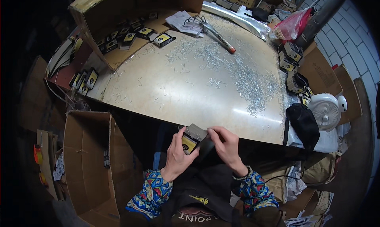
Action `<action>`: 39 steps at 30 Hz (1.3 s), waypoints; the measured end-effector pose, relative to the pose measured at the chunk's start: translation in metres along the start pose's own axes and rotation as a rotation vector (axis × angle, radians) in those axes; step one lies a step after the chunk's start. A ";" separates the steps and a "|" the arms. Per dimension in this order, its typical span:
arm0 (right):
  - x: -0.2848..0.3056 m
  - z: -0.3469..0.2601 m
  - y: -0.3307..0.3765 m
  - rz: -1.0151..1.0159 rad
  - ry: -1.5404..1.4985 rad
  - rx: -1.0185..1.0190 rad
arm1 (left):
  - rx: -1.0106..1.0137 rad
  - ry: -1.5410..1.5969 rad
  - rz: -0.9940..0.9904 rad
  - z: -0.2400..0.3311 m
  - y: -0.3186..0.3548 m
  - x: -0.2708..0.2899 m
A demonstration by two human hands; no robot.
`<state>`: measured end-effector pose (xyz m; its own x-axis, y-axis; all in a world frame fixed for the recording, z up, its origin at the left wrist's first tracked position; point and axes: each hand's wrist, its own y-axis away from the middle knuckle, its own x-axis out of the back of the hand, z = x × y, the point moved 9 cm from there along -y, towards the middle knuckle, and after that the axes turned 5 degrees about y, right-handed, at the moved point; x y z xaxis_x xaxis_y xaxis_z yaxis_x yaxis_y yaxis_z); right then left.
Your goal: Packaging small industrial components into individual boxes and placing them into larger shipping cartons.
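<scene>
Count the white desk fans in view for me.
1. The white fan stands at the right end of the metal table, just past the black cap. Clutter beyond the right edge could hide others.

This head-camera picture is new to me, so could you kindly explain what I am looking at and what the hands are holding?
The picture comes from a wide fisheye camera worn on a person's head, looking down, so straight edges bend toward the rim. No machine is involved: the two bare hands belong to the wearer, with patterned sleeves coming in from the lower edge. The left hand and right hand together hold a small black and yellow box at the near edge of a metal table. Many small silvery metal pieces lie scattered over the table. More small boxes sit on a cardboard tray at the far left, and others are stacked at the right. An open cardboard carton stands below at the left, and a small white fan at the right.
</scene>
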<state>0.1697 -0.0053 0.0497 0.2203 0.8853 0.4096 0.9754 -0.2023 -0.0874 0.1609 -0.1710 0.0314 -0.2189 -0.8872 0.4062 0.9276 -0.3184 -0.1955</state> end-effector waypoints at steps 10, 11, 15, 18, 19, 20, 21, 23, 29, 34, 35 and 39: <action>-0.025 -0.005 0.027 0.017 -0.143 0.066 | -0.253 -0.152 0.046 0.017 0.004 -0.008; -0.026 -0.005 0.027 0.015 -0.146 0.066 | -0.229 -0.133 0.080 0.015 0.005 -0.006; -0.029 -0.017 0.031 -0.068 -0.126 0.316 | 0.071 -0.107 0.094 0.008 0.002 0.001; -0.030 -0.014 0.031 0.023 -0.153 0.059 | 0.008 -0.176 0.134 0.012 0.004 0.002; -0.030 -0.014 0.032 0.022 -0.153 0.059 | -0.027 -0.197 0.124 0.014 0.004 0.000; -0.032 -0.008 0.032 0.013 -0.208 -0.022 | -0.052 -0.175 0.128 0.015 0.005 -0.001; -0.034 -0.001 0.033 0.003 -0.263 -0.102 | -0.052 -0.175 0.128 0.014 0.006 -0.001; -0.034 0.003 0.032 0.005 -0.294 -0.123 | -0.084 -0.172 0.130 0.014 0.007 -0.002; -0.030 -0.026 0.033 0.129 0.013 0.234 | 0.006 -0.162 0.060 -0.002 0.001 -0.007; -0.036 -0.053 0.042 0.177 0.183 0.565 | 0.127 -0.085 0.049 -0.005 0.003 -0.004; -0.029 -0.050 0.037 0.144 0.206 0.581 | 0.155 -0.065 0.018 0.000 -0.002 -0.005; 0.076 -0.014 0.008 0.576 0.241 0.398 | -0.215 -0.138 0.024 0.044 -0.024 0.002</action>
<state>0.1937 0.0547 0.0931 0.7355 0.5588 0.3832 0.6436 -0.3994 -0.6529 0.1520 -0.1508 0.0766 -0.1410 -0.8461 0.5140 0.8428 -0.3750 -0.3860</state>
